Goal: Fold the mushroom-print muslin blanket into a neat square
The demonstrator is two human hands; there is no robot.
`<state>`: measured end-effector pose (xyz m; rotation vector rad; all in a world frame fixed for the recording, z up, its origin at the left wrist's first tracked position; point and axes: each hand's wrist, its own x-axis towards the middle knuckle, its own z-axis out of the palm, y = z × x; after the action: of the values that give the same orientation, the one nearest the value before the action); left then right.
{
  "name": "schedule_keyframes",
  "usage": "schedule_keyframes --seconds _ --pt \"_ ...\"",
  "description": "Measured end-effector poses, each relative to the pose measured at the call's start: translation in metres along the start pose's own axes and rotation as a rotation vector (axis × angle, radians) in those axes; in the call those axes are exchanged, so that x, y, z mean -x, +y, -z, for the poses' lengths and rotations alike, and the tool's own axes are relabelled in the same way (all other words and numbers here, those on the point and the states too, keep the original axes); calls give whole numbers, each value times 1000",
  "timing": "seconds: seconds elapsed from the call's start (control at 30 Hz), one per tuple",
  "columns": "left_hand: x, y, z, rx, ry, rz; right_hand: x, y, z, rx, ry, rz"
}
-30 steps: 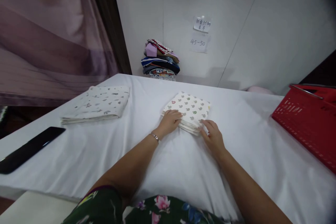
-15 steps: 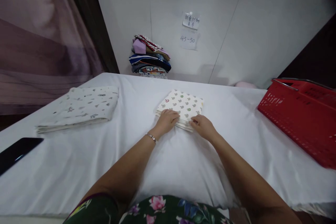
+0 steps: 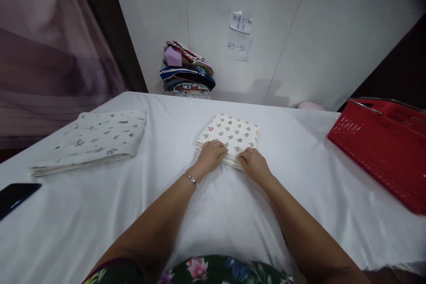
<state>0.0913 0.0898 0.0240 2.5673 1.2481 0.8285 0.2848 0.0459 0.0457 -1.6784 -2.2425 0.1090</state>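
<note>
Both left hand (image 3: 211, 156) and right hand (image 3: 253, 163) rest flat on the folded cloth (image 3: 231, 133) (red basket (image 3: 376, 144): contents hidden).

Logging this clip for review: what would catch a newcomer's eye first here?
Both bare hands, the left hand and the right hand, rest on the near edge of a folded spotted cloth in the middle of the white-sheeted table. A red basket stands at the right edge, and a stack of colourful folded clothes sits against the far wall.
</note>
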Motion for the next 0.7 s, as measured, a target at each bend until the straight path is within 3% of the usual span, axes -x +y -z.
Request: schedule_keyframes --seconds 0.7 --pt "0 1 -1 -4 -5 -11 0 0 -9 17 93 32"
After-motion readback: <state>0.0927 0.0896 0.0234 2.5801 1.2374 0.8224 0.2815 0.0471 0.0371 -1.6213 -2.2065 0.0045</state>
